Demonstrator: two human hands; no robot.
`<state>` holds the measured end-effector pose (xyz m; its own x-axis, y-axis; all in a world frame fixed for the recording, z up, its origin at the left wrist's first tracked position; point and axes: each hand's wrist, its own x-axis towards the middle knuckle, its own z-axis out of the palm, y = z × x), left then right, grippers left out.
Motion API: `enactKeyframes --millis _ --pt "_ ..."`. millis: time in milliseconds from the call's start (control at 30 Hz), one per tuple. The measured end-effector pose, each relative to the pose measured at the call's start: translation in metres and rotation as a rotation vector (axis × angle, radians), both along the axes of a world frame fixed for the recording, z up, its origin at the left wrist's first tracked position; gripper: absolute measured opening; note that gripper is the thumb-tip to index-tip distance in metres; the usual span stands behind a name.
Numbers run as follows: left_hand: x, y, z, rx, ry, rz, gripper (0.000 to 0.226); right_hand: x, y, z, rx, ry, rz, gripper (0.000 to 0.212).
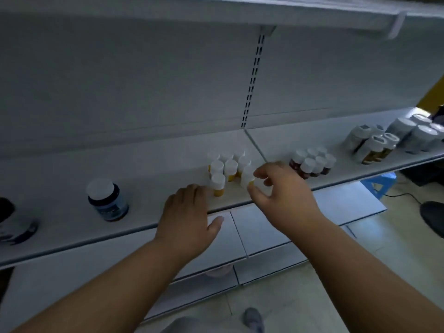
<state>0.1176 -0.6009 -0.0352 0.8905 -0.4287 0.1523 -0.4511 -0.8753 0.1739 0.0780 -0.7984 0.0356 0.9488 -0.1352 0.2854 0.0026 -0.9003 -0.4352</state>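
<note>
A dark jar [108, 200] stood well left of the yellow bottle cluster [230, 165]. The left hand [186, 219], fingers straight, touched the cluster's front-left bottle [218, 186]. The right hand [286, 195] pinched the cluster's front-right bottle [247, 177] by its white cap.

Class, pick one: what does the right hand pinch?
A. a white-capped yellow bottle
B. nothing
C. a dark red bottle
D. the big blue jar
A: thumb and fingers of the right hand pinch a yellow bottle on the shelf.
</note>
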Motion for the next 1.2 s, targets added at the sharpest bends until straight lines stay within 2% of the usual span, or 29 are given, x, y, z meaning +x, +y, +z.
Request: enactKeyframes --millis 200,400,533,733,800,867,933,1067,1133,1200 --pt "-0.002 -0.012 -0.019 0.084 0.015 0.131 0.080 0.034 -0.028 -0.041 -0.040 -0.007 0.118 0.036" --pt "-0.002 -0.031 -0.024 0.134 0.140 0.236 0.114 0.058 -0.050 -0.054 -0.049 -0.086 0.247 0.022" --pt "-0.004 -0.032 -0.021 0.193 0.194 0.239 0.113 0.062 -0.052 -0.056 0.034 -0.058 0.263 0.017" --pt "0.000 -0.031 -0.020 0.208 0.224 0.254 0.108 0.063 -0.042 -0.048 0.145 0.020 0.210 0.026" --pt "0.001 -0.029 -0.019 0.203 0.253 0.237 0.109 0.057 -0.039 -0.037 0.272 0.064 0.176 0.031" --pt "0.000 -0.029 -0.020 0.207 0.259 0.236 0.111 0.052 -0.036 -0.025 0.489 0.103 0.169 0.024" --pt "0.004 -0.028 -0.019 0.208 0.246 0.242 0.111 0.048 -0.030 -0.011 0.830 0.168 0.204 0.012" --pt "0.003 -0.028 -0.018 0.218 0.264 0.222 0.099 0.035 -0.022 0.013 1.639 0.410 0.348 0.014" --pt "0.002 -0.028 -0.017 0.218 0.263 0.229 0.099 0.026 -0.020 0.024 1.832 0.509 0.404 0.020" --pt "0.002 -0.027 -0.016 0.228 0.247 0.229 0.100 0.020 -0.018 0.030 1.923 0.571 0.437 0.028"
